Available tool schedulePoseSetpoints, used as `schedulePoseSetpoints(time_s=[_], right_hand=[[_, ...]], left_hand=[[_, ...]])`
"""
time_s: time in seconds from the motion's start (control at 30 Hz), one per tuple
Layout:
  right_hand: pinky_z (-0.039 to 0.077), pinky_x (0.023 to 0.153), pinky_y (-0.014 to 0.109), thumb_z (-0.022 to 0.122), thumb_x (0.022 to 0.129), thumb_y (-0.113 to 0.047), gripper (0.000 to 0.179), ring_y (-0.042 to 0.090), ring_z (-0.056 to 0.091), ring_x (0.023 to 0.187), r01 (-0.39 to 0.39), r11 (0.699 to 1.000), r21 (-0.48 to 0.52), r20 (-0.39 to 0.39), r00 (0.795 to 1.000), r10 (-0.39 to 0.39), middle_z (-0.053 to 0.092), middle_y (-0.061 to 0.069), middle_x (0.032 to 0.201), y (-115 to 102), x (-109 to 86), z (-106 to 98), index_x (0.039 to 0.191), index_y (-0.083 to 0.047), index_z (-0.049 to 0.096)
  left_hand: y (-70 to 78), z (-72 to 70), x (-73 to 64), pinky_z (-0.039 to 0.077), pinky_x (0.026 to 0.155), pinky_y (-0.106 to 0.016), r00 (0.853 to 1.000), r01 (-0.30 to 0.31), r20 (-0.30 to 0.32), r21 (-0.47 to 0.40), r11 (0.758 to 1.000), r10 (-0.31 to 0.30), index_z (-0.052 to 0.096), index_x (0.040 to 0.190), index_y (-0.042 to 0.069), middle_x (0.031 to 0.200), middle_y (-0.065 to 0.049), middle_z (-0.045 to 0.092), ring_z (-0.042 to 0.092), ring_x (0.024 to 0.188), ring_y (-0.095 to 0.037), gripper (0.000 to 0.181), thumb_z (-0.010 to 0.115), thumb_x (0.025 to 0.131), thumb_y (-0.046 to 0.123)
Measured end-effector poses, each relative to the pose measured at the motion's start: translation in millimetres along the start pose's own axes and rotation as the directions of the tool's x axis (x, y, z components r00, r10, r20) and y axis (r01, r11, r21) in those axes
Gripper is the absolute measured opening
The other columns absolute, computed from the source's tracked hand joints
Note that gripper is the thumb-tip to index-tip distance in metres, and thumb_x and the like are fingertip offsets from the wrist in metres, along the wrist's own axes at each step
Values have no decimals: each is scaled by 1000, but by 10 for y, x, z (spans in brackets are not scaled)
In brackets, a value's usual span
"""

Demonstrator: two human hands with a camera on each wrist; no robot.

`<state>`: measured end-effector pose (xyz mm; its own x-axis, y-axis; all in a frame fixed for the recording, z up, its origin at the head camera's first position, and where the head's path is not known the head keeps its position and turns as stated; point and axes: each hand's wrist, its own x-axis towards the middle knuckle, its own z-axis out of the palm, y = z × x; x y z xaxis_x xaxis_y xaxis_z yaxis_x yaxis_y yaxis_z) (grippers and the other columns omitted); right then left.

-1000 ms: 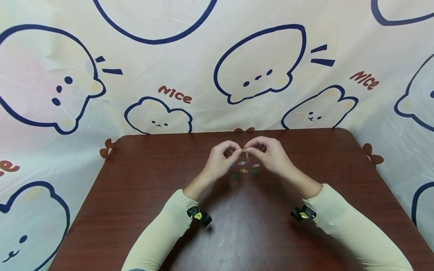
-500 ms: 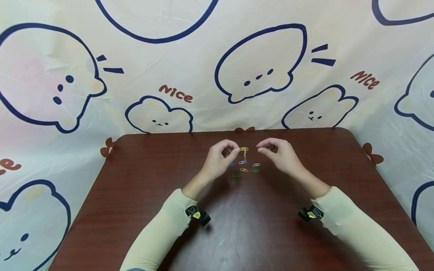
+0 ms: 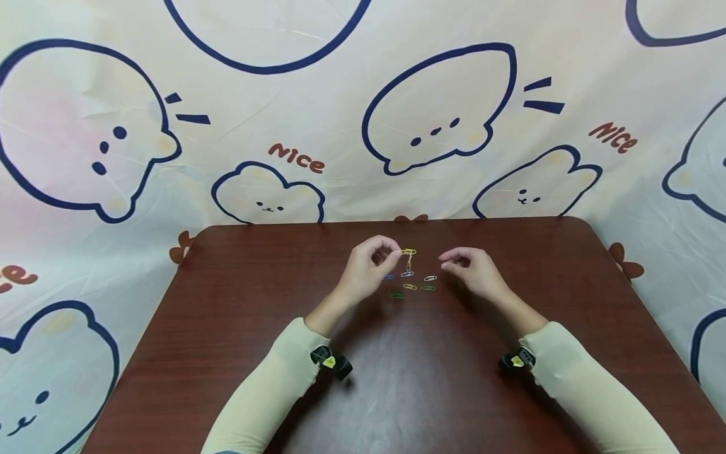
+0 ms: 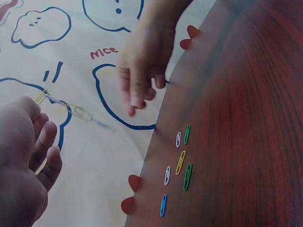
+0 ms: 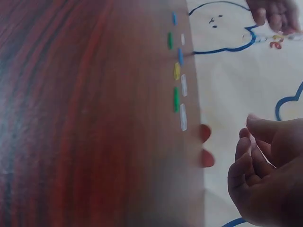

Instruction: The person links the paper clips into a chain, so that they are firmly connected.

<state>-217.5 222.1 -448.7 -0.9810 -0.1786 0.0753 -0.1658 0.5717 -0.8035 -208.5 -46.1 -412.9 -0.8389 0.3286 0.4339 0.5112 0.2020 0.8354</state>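
My left hand (image 3: 370,265) pinches a yellow paper clip (image 3: 409,251) between thumb and forefinger, above the far part of the table. A short chain of linked clips hangs from it. In the left wrist view a second yellow paper clip (image 4: 79,112) swings below the pinched one (image 4: 42,96), with a blurred bluish end (image 4: 103,125) under that. My right hand (image 3: 475,271) is apart from the chain, to its right, with bent fingers and nothing between them. It hovers near a white paper clip (image 3: 430,278) on the table.
Loose paper clips lie below the hands on the brown table (image 3: 374,391): yellow (image 3: 410,287), green (image 3: 428,288), another green (image 3: 398,296) and blue (image 3: 389,277) among them. A printed cloth (image 3: 340,113) hangs behind the table's far edge.
My right hand has let go of the yellow paper clip, drawn away to the right and then dropped slightly. My left hand has stayed nearly in place, with the chain hanging from its fingertips.
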Motion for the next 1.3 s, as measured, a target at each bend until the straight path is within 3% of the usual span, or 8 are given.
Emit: schedulePoseSetpoints(time_s=[0.33,0.47,0.7,0.93,1.07,1.3], right_hand=[[50,69,27,75,92,-8,14,18,60,75,-36,999,-38,10,999,36,71,6,86,247,26,149,105,-2,76],[51,70,30,76,92,-10,14,19,61,74,-76,996,-41,15,997,76,71,5,86,264,17,191,104,-3,76],[50,67,31,78,90,-12,15,15,62,71,-67,993,-93,-9,998,66,72,4,84,280,52,255,101,-3,77],[45,66,33,80,88,-18,14,16,60,71,-111,981,-162,-21,994,109,71,1,83,216,68,307,98,-9,78],[44,65,33,81,88,-21,14,15,59,70,-118,974,-192,-24,993,116,70,0,82,192,76,325,97,-11,78],[44,64,33,81,88,-23,10,14,60,70,-111,972,-209,-30,994,107,70,-2,80,162,92,350,92,-13,78]], left_hand=[[-4,9,7,47,64,-25,1000,-5,0,-4,1000,5,68,99,2,87,-7,64,54,71,-15,4,68,97,5],[1,12,5,47,63,-25,1000,-2,3,-3,1000,2,68,98,2,86,-7,63,54,71,-14,3,67,97,5],[-19,17,3,47,63,-25,1000,-12,2,-7,1000,12,69,98,2,88,-7,64,54,71,-14,5,67,98,7],[-14,37,3,45,63,-28,1000,13,-6,-15,1000,-13,68,99,0,88,-10,64,52,70,-18,4,67,97,4],[48,39,4,45,62,-31,1000,30,-5,-11,1000,-30,67,98,-4,87,-14,64,52,68,-21,4,66,97,0],[315,-14,-21,47,64,-32,999,43,12,-33,999,-43,65,97,-6,87,-16,63,52,69,-24,4,63,97,-2]])
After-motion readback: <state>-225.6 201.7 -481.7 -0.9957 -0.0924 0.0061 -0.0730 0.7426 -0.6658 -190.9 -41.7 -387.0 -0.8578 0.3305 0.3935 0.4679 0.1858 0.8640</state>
